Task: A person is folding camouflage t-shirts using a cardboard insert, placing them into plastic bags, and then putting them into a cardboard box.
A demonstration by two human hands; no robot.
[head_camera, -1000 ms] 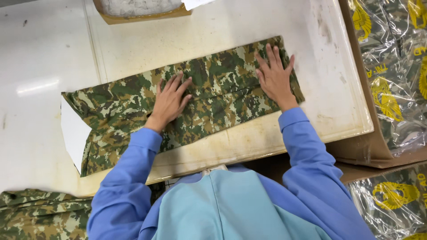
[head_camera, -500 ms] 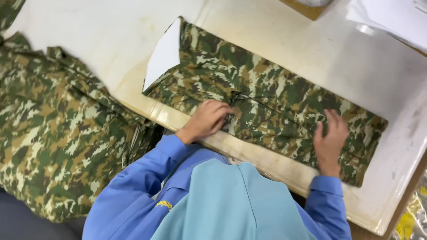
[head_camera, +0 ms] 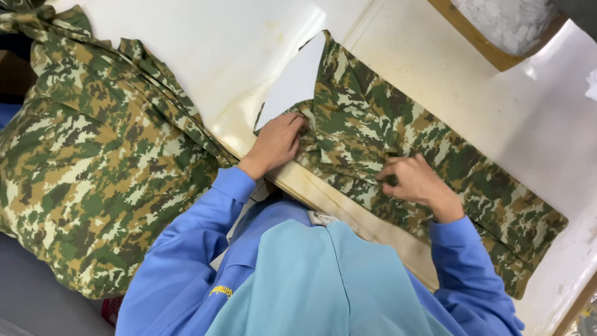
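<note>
- The left hand (head_camera: 277, 143) lies on the near end of the garment (head_camera: 398, 149), at about 9 o'clock from the middle of the view. Its fingers are bent and pinch the cloth edge, so the hand is closed on the garment; it seems to hold this end in place so that the fold does not slide.
- The right hand (head_camera: 413, 183) is at about 4 o'clock from the left hand, near but not touching it. Its fingertips are drawn together on a small ridge of cloth in the middle of the garment, so it is also closed on the garment, probably to gather or flatten a crease.
- The garment is of camouflage cloth, folded into a long band. It lies on the board (head_camera: 348, 205) and runs from about 11 o'clock down to 4 o'clock across the view.
- A white card (head_camera: 292, 87) shows under the garment at its 10 o'clock end. It looks like a stiff insert that gives the fold its shape.
- The board is pale and its near edge runs just beside both wrists. It lies on the white table (head_camera: 205, 56).
- At 9 o'clock from the left hand a pile (head_camera: 93, 162) of the same camouflage cloth hangs over the table edge, apart from the garment.
- At 1 o'clock, well apart from the hands, a tray (head_camera: 491, 37) with pale small contents stands on the table; I cannot tell what is in it.
- The blue sleeves (head_camera: 199, 242) reach from 6 o'clock up to both hands.
</note>
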